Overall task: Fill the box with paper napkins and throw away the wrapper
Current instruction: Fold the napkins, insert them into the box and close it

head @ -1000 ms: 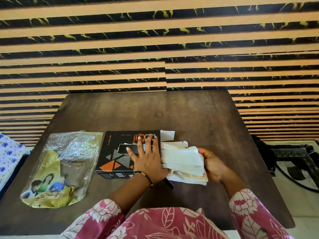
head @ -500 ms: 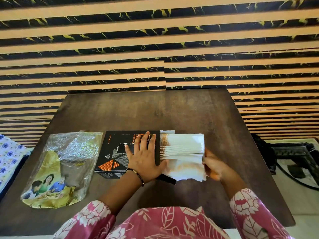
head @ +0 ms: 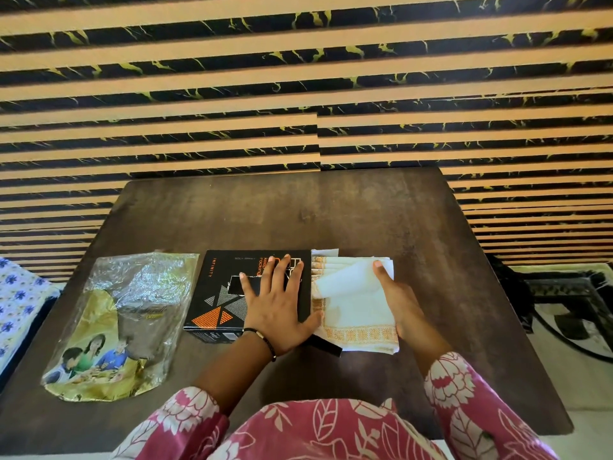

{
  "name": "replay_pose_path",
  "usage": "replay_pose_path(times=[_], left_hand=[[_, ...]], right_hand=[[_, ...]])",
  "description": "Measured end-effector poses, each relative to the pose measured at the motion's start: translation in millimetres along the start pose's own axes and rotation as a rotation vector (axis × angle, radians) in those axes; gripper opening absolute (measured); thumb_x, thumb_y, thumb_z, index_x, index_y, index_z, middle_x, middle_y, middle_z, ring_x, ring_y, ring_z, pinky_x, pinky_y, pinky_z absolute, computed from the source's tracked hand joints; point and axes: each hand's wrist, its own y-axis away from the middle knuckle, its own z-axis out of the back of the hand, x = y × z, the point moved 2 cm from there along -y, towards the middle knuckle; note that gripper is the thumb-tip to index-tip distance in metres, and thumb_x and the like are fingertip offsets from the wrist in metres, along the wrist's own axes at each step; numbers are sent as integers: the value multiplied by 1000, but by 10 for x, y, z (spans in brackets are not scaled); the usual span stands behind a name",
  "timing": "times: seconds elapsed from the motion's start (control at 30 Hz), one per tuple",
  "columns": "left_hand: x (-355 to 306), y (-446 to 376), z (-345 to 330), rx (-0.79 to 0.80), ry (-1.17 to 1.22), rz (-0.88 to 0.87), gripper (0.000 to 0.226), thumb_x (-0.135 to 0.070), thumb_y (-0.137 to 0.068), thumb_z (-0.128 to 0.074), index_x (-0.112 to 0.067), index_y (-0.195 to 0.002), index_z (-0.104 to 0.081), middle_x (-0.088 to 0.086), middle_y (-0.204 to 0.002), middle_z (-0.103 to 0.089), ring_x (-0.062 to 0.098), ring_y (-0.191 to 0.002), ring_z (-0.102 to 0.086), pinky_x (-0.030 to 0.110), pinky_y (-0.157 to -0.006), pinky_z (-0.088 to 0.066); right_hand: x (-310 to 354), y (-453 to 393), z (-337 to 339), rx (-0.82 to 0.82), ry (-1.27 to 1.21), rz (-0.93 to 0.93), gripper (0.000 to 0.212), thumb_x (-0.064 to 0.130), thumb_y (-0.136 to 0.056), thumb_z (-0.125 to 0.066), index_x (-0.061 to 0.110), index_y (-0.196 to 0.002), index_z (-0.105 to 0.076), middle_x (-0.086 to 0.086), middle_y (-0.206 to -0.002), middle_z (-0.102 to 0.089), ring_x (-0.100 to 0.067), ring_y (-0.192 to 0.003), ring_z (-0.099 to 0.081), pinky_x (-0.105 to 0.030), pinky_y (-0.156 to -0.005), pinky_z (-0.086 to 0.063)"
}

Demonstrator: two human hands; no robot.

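Observation:
A black box (head: 225, 293) with orange triangles lies flat on the dark wooden table (head: 298, 210). My left hand (head: 278, 303) rests palm down on the box's right part, fingers spread. A stack of white paper napkins (head: 351, 307) with orange patterned borders sits against the box's right, open end. My right hand (head: 398, 300) lies on the stack's right side, fingers over the top napkin. The empty clear and gold plastic wrapper (head: 122, 327) lies flat to the left of the box. Whether any napkins are inside the box is hidden.
A striped black and tan wall (head: 298, 94) rises behind the table. A blue flowered cloth (head: 16, 303) is at the left edge. A dark frame and patterned rug (head: 570, 310) lie on the floor to the right. My pink flowered sleeves fill the bottom.
The napkin stack, held tilted and fanned by my right hand, now lies flat against the box's open end. My right hand moved on top of it. My left hand stayed on the box.

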Motion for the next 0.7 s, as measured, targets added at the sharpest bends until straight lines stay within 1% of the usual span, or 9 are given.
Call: replay_pose_path(times=[0.07, 0.1, 0.2, 0.3, 0.37, 0.43, 0.53, 0.6, 0.7], left_hand=[[-4, 1, 4, 9, -8, 1, 90, -74, -73, -25, -29, -145, 4, -1, -158, 5, 24, -145, 11, 68, -107, 7], [-5, -5, 4, 12, -8, 2, 90, -74, -73, -25, -29, -145, 5, -1, -158, 6, 24, -145, 12, 68, -107, 7], [-10, -9, 0, 13, 2, 7, 90, -73, -74, -27, -29, -146, 5, 0, -158, 7, 25, -144, 13, 68, -107, 8], [-18, -11, 5, 24, -13, 7, 90, -73, -73, -25, -29, -146, 5, 0, -158, 8, 25, -144, 14, 67, -107, 9], [-21, -5, 11, 28, -19, 7, 90, -72, -73, -24, -29, -145, 5, 0, -158, 7, 25, -144, 13, 68, -107, 8], [-17, 4, 8, 21, -17, 4, 89, -73, -72, -21, -28, -146, 3, 0, -158, 6, 25, -145, 12, 68, -107, 7], [-10, 12, 6, 13, -13, 2, 90, -74, -71, -17, -28, -146, 3, 0, -158, 5, 25, -145, 12, 69, -107, 7], [-22, 10, 8, 22, -12, 0, 89, -73, -73, -22, -28, -146, 4, 0, -158, 6, 25, -144, 13, 69, -107, 7], [-23, 0, 14, 32, -8, 1, 90, -72, -73, -26, -27, -145, 5, 0, -158, 7, 25, -144, 14, 69, -107, 8]], right_hand=[[-16, 6, -9, -11, 32, 10, 102, 95, -40, -46, 23, -111, -56, -5, -101, -69, -24, -88, -68, -43, -83, -55], [-10, 37, -21, -17, 55, 35, 106, 94, -40, -48, 24, -119, -50, -3, -107, -66, -24, -91, -67, -45, -84, -54], [13, 93, -64, -27, 117, 110, 96, 72, -59, -66, 20, -132, -32, -1, -117, -55, -22, -100, -60, -38, -81, -52], [34, 48, -67, -97, 142, 108, 93, 69, -57, -70, 17, -127, -38, -2, -111, -59, -19, -93, -61, -30, -65, -49], [55, 21, -64, -134, 129, 96, 77, 66, -62, -69, 15, -116, -50, -2, -102, -65, -17, -85, -64, -27, -59, -47], [69, 22, -55, -157, 113, 95, 60, 64, -66, -67, 15, -100, -60, -3, -92, -69, -17, -78, -65, -29, -63, -50], [57, 26, -27, -204, 144, 53, 58, 67, -70, -61, 12, -88, -63, -3, -81, -67, -19, -74, -64, -33, -70, -52], [46, 23, -27, -204, 200, 80, 62, 71, -70, -57, 13, -92, -62, -3, -84, -67, -19, -76, -64, -34, -69, -52], [61, 60, -75, -143, 303, 194, 73, 73, -68, -55, 18, -116, -50, 4, -102, -64, -15, -85, -63, -29, -65, -51]])
